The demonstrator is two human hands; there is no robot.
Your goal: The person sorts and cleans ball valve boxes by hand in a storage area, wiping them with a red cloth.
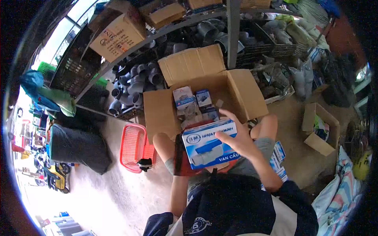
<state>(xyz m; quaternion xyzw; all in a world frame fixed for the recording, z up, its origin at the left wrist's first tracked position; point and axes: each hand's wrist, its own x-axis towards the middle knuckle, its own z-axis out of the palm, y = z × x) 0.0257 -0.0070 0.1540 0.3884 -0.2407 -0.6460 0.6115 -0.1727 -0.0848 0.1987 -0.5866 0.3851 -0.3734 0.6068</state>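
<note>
A blue and white box [208,143] with a picture of a valve on it is held in front of my lap. My right hand [236,135] lies on its right side, thumb on the front face and the other fingers toward the top edge. Behind the box my left hand is hidden; only the forearm [179,194] shows below it. Beyond my knees an open cardboard carton [161,114] holds smaller blue and white boxes [183,97] and some clear plastic wrapping [191,113].
A red plastic basket [134,147] stands left of my knee. More blue and white boxes [278,157] lie by my right leg. A small open carton [325,131] sits at the right. Shelves with grey pipe fittings [136,86] rise behind a metal post [233,35].
</note>
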